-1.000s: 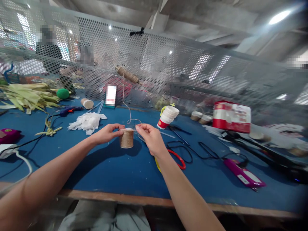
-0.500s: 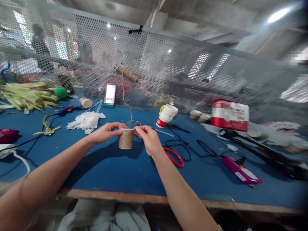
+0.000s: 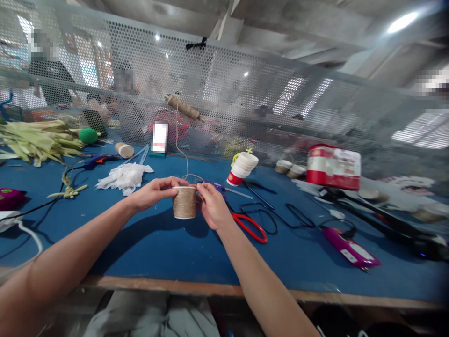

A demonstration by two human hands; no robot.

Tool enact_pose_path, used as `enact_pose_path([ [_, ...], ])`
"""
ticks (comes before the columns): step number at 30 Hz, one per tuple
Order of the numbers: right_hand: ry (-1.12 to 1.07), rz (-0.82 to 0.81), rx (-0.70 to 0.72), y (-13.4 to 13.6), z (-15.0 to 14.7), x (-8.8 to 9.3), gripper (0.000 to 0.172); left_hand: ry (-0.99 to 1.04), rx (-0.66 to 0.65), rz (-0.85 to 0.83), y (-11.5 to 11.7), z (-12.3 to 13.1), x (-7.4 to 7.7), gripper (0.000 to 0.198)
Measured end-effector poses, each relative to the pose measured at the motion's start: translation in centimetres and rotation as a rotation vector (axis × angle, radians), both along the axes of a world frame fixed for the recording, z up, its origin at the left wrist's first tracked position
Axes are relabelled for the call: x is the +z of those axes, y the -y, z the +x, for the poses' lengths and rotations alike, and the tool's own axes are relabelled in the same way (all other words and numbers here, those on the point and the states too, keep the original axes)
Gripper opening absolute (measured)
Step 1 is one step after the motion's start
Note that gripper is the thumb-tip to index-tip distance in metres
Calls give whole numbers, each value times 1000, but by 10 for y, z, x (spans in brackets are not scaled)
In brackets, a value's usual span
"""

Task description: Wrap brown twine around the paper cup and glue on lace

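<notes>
A small paper cup wrapped in brown twine (image 3: 184, 203) is held above the table, its white rim upward and a white edge at its bottom. My left hand (image 3: 157, 193) is closed on its left side near the rim, thumb in front. At the right of the rim, my right hand (image 3: 213, 205) pinches the twine against the cup; its fingertips partly hide the contact. The loose twine (image 3: 177, 133) runs down from a twine spool (image 3: 184, 108) on the mesh panel and curves behind the cup to my right fingers.
Red-handled scissors (image 3: 250, 228) and black cables lie to the right, with stacked paper cups (image 3: 244, 167) behind. A purple device (image 3: 350, 249) is farther right. White crumpled material (image 3: 125, 178), a blue glue gun (image 3: 98, 160) and pale husks (image 3: 38, 138) lie left.
My right hand has shifted slightly left and lower along the cup's side. The cup stays in my left hand, turned or tilted very slightly. Beyond the mesh, a person has moved left.
</notes>
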State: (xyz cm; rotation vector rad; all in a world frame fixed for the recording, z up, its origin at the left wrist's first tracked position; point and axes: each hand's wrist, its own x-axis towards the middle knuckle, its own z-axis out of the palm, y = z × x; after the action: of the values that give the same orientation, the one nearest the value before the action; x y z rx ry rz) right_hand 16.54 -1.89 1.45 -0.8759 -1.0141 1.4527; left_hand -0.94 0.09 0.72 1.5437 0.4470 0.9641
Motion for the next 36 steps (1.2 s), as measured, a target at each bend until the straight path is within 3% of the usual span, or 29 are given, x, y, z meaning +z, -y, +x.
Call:
enact_pose_path([
  [9, -54, -39, 44, 3, -6, -2, 29, 35, -29, -23, 1, 1, 0, 11],
  [15, 25, 111, -52, -2, -6, -9, 26, -1, -22, 32, 2, 1, 2, 13],
  [21, 429, 362, -211, 0, -3, -12, 22, -218, 165, 221, 4, 4, 2, 26],
  [26, 655, 480, -235, 5, -5, -10, 20, -278, 282, 286, 7, 12, -3, 19],
  [36, 667, 499, -224, 5, -3, -11, 19, -298, 350, 278, 8, 14, -2, 20],
])
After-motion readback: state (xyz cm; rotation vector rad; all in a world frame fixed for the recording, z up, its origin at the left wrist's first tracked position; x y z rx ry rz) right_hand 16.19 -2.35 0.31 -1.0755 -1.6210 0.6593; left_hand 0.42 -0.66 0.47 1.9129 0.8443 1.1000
